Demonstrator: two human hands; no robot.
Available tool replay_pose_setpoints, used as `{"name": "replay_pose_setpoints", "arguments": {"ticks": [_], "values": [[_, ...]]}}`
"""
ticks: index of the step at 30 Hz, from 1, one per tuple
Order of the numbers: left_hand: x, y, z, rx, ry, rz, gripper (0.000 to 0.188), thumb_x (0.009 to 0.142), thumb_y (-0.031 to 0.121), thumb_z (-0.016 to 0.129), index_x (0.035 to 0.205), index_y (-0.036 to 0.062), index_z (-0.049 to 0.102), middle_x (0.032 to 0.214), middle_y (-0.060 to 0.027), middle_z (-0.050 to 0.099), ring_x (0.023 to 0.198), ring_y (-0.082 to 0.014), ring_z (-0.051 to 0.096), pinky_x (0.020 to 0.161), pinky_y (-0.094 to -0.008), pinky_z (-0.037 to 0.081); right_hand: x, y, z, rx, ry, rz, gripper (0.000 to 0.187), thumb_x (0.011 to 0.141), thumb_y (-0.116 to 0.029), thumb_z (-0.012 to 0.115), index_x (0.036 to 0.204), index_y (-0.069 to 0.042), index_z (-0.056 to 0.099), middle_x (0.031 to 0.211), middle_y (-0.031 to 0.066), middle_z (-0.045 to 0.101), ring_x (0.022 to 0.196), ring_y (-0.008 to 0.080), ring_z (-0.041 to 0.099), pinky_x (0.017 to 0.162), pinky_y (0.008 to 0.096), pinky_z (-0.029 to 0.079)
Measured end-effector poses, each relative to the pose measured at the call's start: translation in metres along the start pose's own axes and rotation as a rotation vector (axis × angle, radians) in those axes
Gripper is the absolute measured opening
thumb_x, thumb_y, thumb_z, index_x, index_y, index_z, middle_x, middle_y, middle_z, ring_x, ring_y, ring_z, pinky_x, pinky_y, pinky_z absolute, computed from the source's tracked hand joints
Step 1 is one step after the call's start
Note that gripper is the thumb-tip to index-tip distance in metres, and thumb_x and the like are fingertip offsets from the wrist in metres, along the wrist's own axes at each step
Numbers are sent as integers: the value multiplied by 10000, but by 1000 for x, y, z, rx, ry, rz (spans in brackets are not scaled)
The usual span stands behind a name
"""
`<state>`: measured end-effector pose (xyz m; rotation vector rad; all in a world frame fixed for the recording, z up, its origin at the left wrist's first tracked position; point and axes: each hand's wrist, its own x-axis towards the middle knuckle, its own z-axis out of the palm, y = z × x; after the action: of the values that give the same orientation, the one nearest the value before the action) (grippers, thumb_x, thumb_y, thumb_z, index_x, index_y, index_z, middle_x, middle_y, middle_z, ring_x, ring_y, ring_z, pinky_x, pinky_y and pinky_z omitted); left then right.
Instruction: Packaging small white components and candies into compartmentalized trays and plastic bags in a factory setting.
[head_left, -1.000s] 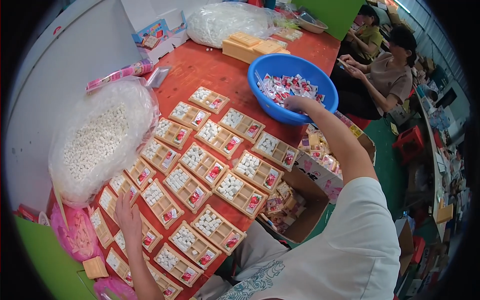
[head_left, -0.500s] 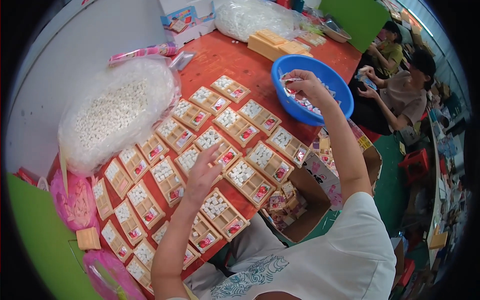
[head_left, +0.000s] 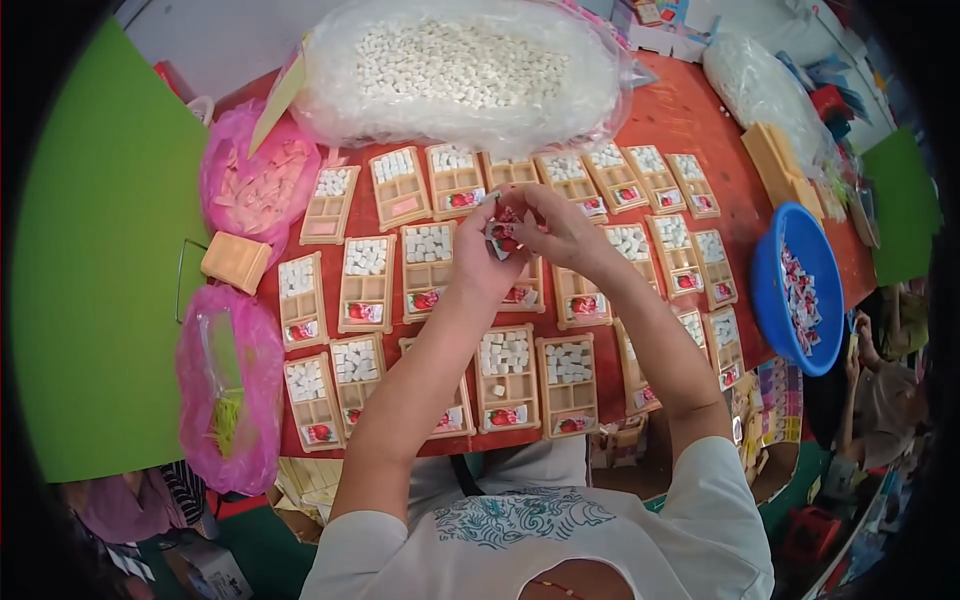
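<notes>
My left hand (head_left: 478, 262) and my right hand (head_left: 556, 226) meet above the middle of the red table (head_left: 690, 110). Together they hold a small bunch of red-and-white packets (head_left: 500, 232) between the fingers. Beneath them lie several tan compartment trays (head_left: 367, 283) in rows, filled with small white cubes, most with a red packet in the lower slot. The blue bowl (head_left: 770, 290) with more packets stands at the table's right end, away from both hands.
A large clear bag of white cubes (head_left: 460, 70) lies along the far edge. Two pink bags (head_left: 250, 185) (head_left: 228, 385) sit at the left, an empty tan tray (head_left: 236, 262) between them. Another person (head_left: 880, 390) sits at the right, beyond the bowl.
My right hand has come back from the blue bowl with packets and joined my left hand, which lifted off the trays. The view has swung round toward the table's left part.
</notes>
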<state>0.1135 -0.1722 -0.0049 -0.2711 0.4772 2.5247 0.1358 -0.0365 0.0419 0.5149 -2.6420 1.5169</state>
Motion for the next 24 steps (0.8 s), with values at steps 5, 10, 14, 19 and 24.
{"name": "replay_pose_setpoints", "arguments": {"ticks": [5, 10, 14, 19, 24], "values": [[-7, 29, -12, 65, 112, 16, 219, 942, 176, 440, 1099, 82, 560, 1021, -66, 631, 917, -226, 599, 754, -435, 498, 32, 14, 23, 273, -80, 131, 261, 857, 63, 482, 1108, 32, 546, 1036, 109, 655, 946, 175, 640, 762, 283, 528], [-17, 60, -35, 215, 116, 17, 204, 900, 108, 490, 1093, 76, 549, 1003, -76, 625, 894, -223, 615, 644, -410, 505, 59, 8, 43, 77, -74, 143, 224, 847, -74, 588, 1056, 9, 585, 999, 96, 628, 905, 180, 625, 753, 306, 508], [-25, 82, -40, 356, 126, -59, 208, 853, 37, 516, 1058, 64, 538, 905, -82, 615, 763, -221, 628, 545, -385, 492, 76, 11, 61, -261, -78, -73, 218, 792, -163, 670, 963, -34, 627, 923, 103, 586, 877, 233, 592, 716, 330, 481], [-38, 102, -46, 357, 182, -79, 260, 832, 0, 532, 1089, 39, 521, 899, -128, 631, 708, -239, 640, 503, -333, 480, 96, 1, 69, -311, -273, -65, 156, 756, -143, 688, 825, -15, 631, 834, 127, 587, 779, 244, 581, 709, 343, 460], [-47, 126, -78, 243, 133, 4, 294, 858, 56, 526, 1151, 52, 505, 949, -154, 628, 719, -234, 621, 561, -311, 499, 114, 12, 100, 19, 124, 206, 161, 802, -160, 655, 821, 0, 658, 773, 34, 537, 729, 135, 558, 632, 308, 430]]}}
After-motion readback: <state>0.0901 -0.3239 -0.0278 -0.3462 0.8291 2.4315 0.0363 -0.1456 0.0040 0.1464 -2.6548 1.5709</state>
